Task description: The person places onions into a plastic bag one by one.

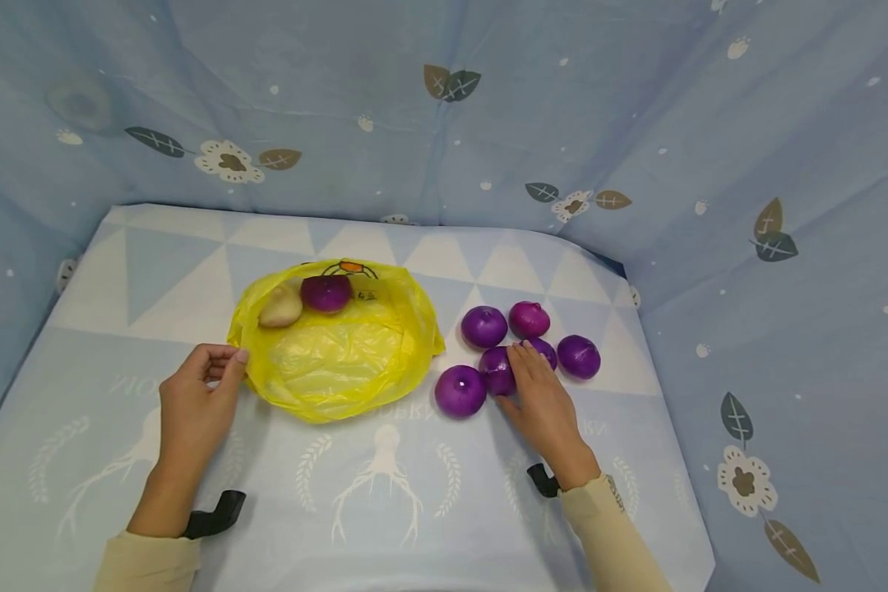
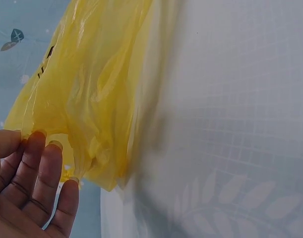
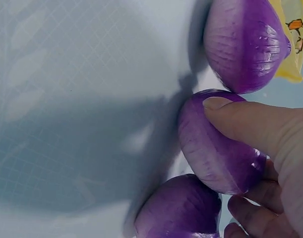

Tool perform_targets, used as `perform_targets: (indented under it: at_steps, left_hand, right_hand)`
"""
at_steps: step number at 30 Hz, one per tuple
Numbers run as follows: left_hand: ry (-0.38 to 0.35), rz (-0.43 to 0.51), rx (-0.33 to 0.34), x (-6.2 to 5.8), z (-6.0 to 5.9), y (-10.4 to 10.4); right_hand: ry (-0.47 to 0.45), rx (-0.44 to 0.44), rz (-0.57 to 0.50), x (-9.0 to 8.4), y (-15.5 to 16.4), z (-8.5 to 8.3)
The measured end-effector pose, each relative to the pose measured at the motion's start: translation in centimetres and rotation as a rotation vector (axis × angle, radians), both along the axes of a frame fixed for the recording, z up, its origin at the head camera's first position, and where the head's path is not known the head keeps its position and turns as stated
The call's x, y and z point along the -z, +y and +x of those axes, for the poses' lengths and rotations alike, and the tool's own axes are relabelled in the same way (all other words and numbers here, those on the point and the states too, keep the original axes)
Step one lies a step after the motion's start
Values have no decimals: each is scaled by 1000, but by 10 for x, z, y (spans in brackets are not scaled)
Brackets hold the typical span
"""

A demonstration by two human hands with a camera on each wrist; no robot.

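Note:
On the left, a yellow plastic bag (image 1: 336, 362) stands with its mouth spread wide. My left hand (image 1: 201, 403) pinches its left rim between thumb and fingers. Inside the bag are a purple onion (image 1: 327, 294) and a pale, potato-like vegetable (image 1: 281, 307). My right hand (image 1: 542, 403) grips one purple onion (image 3: 218, 146) of a group on the table, with the thumb across its near side and fingers behind. Another onion (image 3: 245, 44) lies beside it, toward the bag. A third onion (image 3: 178, 210) is on the other side, partly under the hand in the head view.
More purple onions lie around the right hand: one behind (image 1: 484, 327), a smaller reddish one (image 1: 529, 319), and one at the right (image 1: 579, 357). A patterned cloth covers the table (image 1: 385, 526). Blue curtains (image 1: 385, 99) hang behind and on both sides.

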State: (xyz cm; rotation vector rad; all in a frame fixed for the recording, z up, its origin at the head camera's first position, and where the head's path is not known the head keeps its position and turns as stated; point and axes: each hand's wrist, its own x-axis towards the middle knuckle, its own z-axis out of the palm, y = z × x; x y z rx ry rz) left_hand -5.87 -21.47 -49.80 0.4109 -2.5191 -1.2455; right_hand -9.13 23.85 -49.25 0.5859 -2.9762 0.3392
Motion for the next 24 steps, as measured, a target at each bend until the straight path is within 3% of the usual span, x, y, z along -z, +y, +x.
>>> perform_targets:
  at_steps: [6,24]
  left_hand:
    - [-29,-15,-5,-2,0,2]
    - [-3,-10,0,-2,-1,3]
  right_hand:
    - [-11,23,-17,1,1,1]
    - [-22,98,-94,-15,3,6]
